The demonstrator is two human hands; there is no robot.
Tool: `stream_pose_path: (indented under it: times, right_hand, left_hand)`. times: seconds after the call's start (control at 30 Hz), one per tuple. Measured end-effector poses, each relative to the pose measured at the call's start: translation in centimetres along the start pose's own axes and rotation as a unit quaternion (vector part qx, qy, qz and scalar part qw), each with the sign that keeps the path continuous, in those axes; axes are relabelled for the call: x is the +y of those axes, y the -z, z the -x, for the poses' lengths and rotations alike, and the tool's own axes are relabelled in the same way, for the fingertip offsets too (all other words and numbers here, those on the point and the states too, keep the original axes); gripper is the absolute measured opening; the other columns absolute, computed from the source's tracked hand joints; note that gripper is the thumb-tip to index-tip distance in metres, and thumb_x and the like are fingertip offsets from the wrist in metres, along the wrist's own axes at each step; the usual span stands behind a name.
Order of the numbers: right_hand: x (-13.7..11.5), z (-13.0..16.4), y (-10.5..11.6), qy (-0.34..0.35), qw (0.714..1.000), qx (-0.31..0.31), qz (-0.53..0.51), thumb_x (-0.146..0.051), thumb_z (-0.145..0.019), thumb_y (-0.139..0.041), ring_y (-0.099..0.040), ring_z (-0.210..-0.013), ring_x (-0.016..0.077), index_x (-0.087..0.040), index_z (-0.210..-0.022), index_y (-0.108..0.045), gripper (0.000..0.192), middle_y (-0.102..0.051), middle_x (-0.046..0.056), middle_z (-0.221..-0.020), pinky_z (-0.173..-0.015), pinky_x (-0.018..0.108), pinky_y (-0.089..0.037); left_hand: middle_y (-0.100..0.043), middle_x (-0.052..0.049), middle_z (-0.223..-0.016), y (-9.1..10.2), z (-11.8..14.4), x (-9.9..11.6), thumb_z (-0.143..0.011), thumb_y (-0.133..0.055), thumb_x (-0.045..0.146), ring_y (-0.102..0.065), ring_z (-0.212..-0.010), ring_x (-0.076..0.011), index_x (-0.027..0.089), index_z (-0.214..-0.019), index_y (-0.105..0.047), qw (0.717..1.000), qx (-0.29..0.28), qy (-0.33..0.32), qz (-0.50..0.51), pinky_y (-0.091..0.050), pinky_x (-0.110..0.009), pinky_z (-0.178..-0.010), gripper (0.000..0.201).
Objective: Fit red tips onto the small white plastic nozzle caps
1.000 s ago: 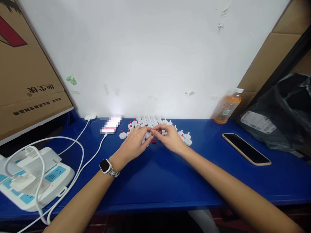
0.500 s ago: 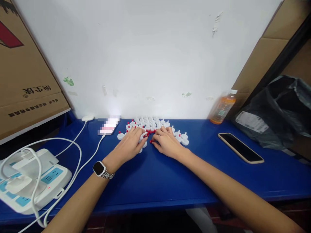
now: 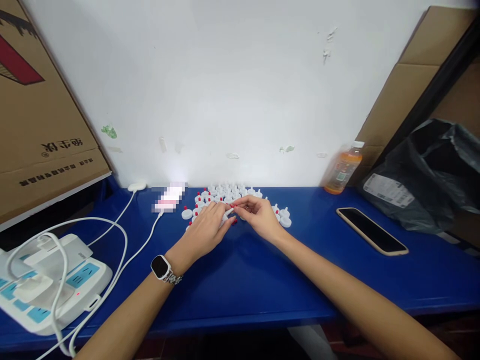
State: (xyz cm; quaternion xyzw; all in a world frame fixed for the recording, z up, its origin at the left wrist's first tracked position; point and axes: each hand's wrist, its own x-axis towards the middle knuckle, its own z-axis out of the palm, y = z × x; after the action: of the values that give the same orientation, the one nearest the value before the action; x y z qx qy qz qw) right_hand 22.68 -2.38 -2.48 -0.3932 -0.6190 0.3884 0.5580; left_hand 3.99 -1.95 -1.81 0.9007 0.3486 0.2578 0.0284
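At the middle of the frame a cluster of small caps [image 3: 228, 192] lies on the worktop [image 3: 240, 280] against the wall, with the left hand [image 3: 208, 227] and right hand [image 3: 258, 215] meeting at its near edge. A power strip [image 3: 48, 285] sits at lower left beneath a leaning cardboard box [image 3: 37, 115]. Right of centre lies a phone [image 3: 371, 231], with a bottle [image 3: 342, 170] behind it and a bag [image 3: 431, 175] at the far right.

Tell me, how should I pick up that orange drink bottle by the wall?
Probably grip the orange bottle around its middle, coming from the front. It stands upright against the white wall, with a cardboard sheet close on its right, so the back is blocked. Its round body looks slim enough for one hand.
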Motion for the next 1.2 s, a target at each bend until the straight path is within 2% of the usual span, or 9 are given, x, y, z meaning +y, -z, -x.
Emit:
stream_pose_path:
  times: [0.23, 0.37, 0.47, 0.63, 0.8, 0.93, 1.03, 1.1, 1.2]
  right_hand:
    - [-0.8, -0.1, 0.2, -0.036, 0.995, -0.021, -0.09, -0.045, -0.063, -0.086, -0.061, -0.059, 0.012, -0.018, -0.067, -0.06, 0.038, -0.068, 0.0, -0.065, -0.061, 0.027, -0.048]
    - [-1.1, -0.1, 0.6, -0.053, 0.993, -0.047, -0.097, -0.045, -0.062, -0.087, -0.06, -0.06, 0.012, -0.018, -0.064, -0.06, 0.038, -0.067, 0.0, -0.063, -0.063, 0.028, -0.048]
    - [-1.2, -0.1, 0.4, -0.053, 0.992, -0.034, -0.105, -0.045, -0.062, -0.087, -0.059, -0.059, 0.0118, -0.018, -0.064, -0.063, 0.037, -0.068, 0.001, -0.063, -0.062, 0.028, -0.047]
    - [-1.2, -0.1, -0.2, -0.063, 0.99, -0.02, -0.123, -0.046, -0.059, -0.088, -0.056, -0.057, 0.0103, -0.017, -0.065, -0.064, 0.038, -0.068, 0.001, -0.064, -0.059, 0.026, -0.045]
    - [-1.7, 0.0, -0.1, -0.071, 0.987, -0.047, -0.136, -0.047, -0.058, -0.088, -0.06, -0.06, 0.0119, -0.018, -0.064, -0.06, 0.041, -0.067, 0.0, -0.065, -0.062, 0.027, -0.048]
    - [-2.3, -0.2, 0.7, -0.05, 0.994, -0.076, -0.064, -0.046, -0.064, -0.084, -0.059, -0.06, 0.0129, -0.018, -0.063, -0.058, 0.039, -0.063, -0.001, -0.061, -0.063, 0.028, -0.048]
    - [-2.3, -0.4, 1.5, -0.035, 0.995, -0.088, 0.007, -0.042, -0.073, -0.078, -0.057, -0.059, 0.0124, -0.018, -0.066, -0.057, 0.033, -0.063, 0.0, -0.063, -0.058, 0.026, -0.045]
    - [-2.2, -0.4, 2.3, -0.021, 0.991, -0.098, 0.091, -0.036, -0.077, -0.073, -0.054, -0.056, 0.0113, -0.018, -0.068, -0.058, 0.025, -0.063, 0.0, -0.063, -0.053, 0.025, -0.04]
    - [-2.1, -0.3, 3.1, -0.003, 0.963, -0.135, 0.232, -0.025, -0.079, -0.067, -0.052, -0.057, 0.0112, -0.018, -0.069, -0.062, 0.013, -0.064, 0.0, -0.064, -0.054, 0.024, -0.038]
  left_hand:
    - [-0.06, -0.012, -0.109, 0.1, 0.1, 0.0, -0.102, -0.04, 0.039, -0.058, -0.103, -0.0264, 0.017, -0.12, -0.05, 1.0, 0.01, -0.016, 0.014, -0.049, -0.044, -0.089, 0.03]
    - [-0.06, -0.011, -0.114, 0.5, 0.3, 0.2, -0.102, -0.041, 0.04, -0.059, -0.106, -0.0252, 0.02, -0.127, -0.047, 0.999, 0.004, -0.028, 0.04, -0.05, -0.043, -0.091, 0.033]
    - [-0.059, -0.012, -0.121, 0.7, 0.3, 0.4, -0.102, -0.041, 0.04, -0.058, -0.111, -0.0254, 0.02, -0.133, -0.043, 0.998, 0.001, -0.027, 0.054, -0.049, -0.044, -0.095, 0.036]
    - [-0.055, -0.015, -0.129, 0.2, 0.3, 0.2, -0.102, -0.041, 0.04, -0.055, -0.12, -0.0266, 0.019, -0.14, -0.035, 0.997, 0.008, -0.03, 0.069, -0.048, -0.047, -0.101, 0.044]
    - [-0.05, -0.015, -0.135, -0.2, 0.4, 0.3, -0.103, -0.04, 0.039, -0.051, -0.126, -0.0248, 0.02, -0.148, -0.025, 0.995, 0.008, -0.033, 0.09, -0.045, -0.046, -0.106, 0.051]
    - [-0.052, -0.016, -0.133, -0.6, 0.1, 0.4, -0.103, -0.039, 0.042, -0.053, -0.123, -0.026, 0.02, -0.15, -0.023, 0.996, 0.001, -0.031, 0.085, -0.047, -0.047, -0.103, 0.055]
    - [-0.055, -0.014, -0.13, -0.5, -0.2, 0.0, -0.097, -0.049, 0.051, -0.053, -0.121, -0.0285, 0.021, -0.15, -0.024, 0.998, 0.021, -0.029, 0.06, -0.045, -0.05, -0.103, 0.066]
    - [-0.057, -0.013, -0.126, 0.1, -0.3, -0.5, -0.091, -0.057, 0.056, -0.053, -0.119, -0.0292, 0.021, -0.147, -0.03, 0.998, 0.037, -0.017, 0.04, -0.042, -0.051, -0.105, 0.071]
    - [-0.061, -0.009, -0.119, 1.2, -0.2, -1.3, -0.098, -0.047, 0.048, -0.053, -0.115, -0.0262, 0.021, -0.13, -0.051, 0.999, 0.046, 0.014, 0.025, -0.042, -0.048, -0.103, 0.042]
